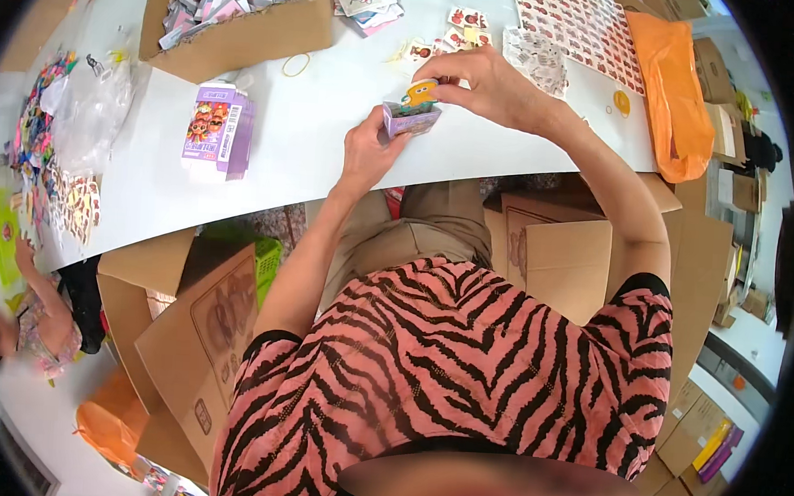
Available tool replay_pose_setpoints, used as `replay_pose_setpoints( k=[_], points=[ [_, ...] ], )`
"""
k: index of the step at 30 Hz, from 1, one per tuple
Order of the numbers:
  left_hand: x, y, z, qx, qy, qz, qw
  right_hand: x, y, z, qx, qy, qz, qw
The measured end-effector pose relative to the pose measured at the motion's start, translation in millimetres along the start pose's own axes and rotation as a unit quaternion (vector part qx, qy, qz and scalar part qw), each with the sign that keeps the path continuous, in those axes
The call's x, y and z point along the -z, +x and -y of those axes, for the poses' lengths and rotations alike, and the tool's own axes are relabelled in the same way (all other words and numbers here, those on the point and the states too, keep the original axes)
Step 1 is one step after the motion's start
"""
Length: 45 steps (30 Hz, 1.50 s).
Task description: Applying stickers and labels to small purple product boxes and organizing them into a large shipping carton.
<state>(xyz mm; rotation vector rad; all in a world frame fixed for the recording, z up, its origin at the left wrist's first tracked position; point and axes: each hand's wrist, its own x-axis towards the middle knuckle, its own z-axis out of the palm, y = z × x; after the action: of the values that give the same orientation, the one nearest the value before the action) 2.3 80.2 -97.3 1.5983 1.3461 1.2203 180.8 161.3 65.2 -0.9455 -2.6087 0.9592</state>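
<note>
My left hand [369, 152] grips a small open-topped purple box [412, 123] near the table's front edge. Just above it, my right hand [491, 84] pinches a flat yellow and teal cartoon piece [419, 93], whose lower end is at the mouth of the box. Whether that piece is a card or a sticker I cannot tell. Several small printed pieces [467, 18] lie beyond my right hand, beside a clear bag or sheet with a dark pattern [534, 59]. To the left on the table is a larger purple printed box [216, 131].
A cardboard box [246, 38] full of cut cards stands at the back, with a rubber band [295, 65] before it. An orange plastic bag [670, 96] hangs over the table's right end, by a printed sticker sheet [588, 29]. Another person [38, 323] works at far left. Open cartons flank my legs.
</note>
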Motion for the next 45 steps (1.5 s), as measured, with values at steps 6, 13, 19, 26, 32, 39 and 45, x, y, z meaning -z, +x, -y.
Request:
replay_pose_setpoints(
  k=[6,13,19,26,32,39,45],
  points=[
    [4.6,-2.7,-7.2,0.048,0.016,0.032,0.998,-19.9,0.4,-7.8,0.048,-0.07,-0.021,0.996],
    [-0.6,-1.7,3.4,-0.018,-0.012,-0.01,1.0,-17.6,-1.2,-13.1,0.097,-0.073,-0.088,0.989],
    [-0.2,1.8,0.1,0.001,-0.024,-0.005,1.0,-26.5,-19.9,-21.0,-0.028,0.07,-0.128,0.989],
    [2.2,4.3,-10.2,0.043,-0.007,0.018,0.999,-73.1,-46.4,-35.1,-0.074,0.149,-0.189,0.968],
    [5.5,3.9,-17.4,0.075,-0.018,0.052,0.996,-87.7,-47.0,-44.0,-0.053,0.177,-0.23,0.956],
    [5.6,2.5,-14.8,0.093,-0.051,0.067,0.992,-95.5,-54.6,-48.8,-0.007,0.127,-0.251,0.96],
    [3.4,-2.5,-13.4,0.045,-0.077,0.039,0.995,-102.3,-54.4,-48.3,-0.011,0.127,-0.312,0.942]
  ],
)
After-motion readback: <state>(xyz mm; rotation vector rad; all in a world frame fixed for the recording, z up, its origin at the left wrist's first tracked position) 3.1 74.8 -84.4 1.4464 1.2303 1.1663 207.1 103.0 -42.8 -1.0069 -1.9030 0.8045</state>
